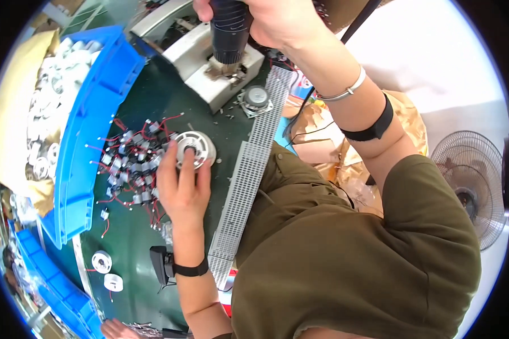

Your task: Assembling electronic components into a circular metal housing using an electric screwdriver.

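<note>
My right hand is wrapped round a black electric screwdriver at the top. Its lower end points down into a metal fixture with a worn, brownish spot. My left hand has its fingers over a white round plastic housing with a slotted face, holding it against the green table. Beside that hand lies a heap of small grey-and-black parts with red wires. A round speaker-like part sits by the fixture.
A blue bin of white plastic parts stands at the left, another blue bin below it. A perforated metal strip runs along the table edge. Two white round parts lie lower left. Another person's hand shows at the bottom.
</note>
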The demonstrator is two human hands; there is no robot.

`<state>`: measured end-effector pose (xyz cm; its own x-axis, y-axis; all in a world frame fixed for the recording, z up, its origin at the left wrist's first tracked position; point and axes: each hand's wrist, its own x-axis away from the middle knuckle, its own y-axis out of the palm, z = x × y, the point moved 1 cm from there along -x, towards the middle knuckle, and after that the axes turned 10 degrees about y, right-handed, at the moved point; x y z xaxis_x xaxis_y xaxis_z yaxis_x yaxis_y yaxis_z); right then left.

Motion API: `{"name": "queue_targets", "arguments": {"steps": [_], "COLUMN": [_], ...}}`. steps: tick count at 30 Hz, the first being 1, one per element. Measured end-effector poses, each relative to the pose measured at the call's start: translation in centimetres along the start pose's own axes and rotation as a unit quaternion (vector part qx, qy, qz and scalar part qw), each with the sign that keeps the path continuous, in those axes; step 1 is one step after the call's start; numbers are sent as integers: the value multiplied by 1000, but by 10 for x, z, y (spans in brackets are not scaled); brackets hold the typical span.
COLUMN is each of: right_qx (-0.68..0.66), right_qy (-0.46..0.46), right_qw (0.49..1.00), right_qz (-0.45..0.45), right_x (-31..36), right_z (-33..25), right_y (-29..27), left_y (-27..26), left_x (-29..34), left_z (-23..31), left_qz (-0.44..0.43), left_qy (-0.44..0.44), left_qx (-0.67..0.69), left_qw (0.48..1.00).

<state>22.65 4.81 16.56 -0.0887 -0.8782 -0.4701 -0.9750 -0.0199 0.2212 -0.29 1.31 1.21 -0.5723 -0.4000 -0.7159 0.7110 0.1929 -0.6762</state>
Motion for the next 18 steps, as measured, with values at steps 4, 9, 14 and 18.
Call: {"name": "queue_targets", "arguments": {"steps": [4,9,14,18], "right_qx": [129,7,181,-11], "right_qy": [31,23,60,43], "right_qw": [986,997,972,994], "right_qz": [98,79,141,102], "right_x": [12,13,17,18], "right_z": [0,20,14,25], "right_y": [-15,-33,-21,-31], "left_y": [4,4,2,3], "left_x": [5,5,6,5], "left_z": [-1,2,3,2], "left_qz": [-5,-10,-7,-2], "left_qy": [-13,-12,-24,-18], "left_qx": [9,7,8,11], "left_qw": [1000,1000,1000,1000]}}
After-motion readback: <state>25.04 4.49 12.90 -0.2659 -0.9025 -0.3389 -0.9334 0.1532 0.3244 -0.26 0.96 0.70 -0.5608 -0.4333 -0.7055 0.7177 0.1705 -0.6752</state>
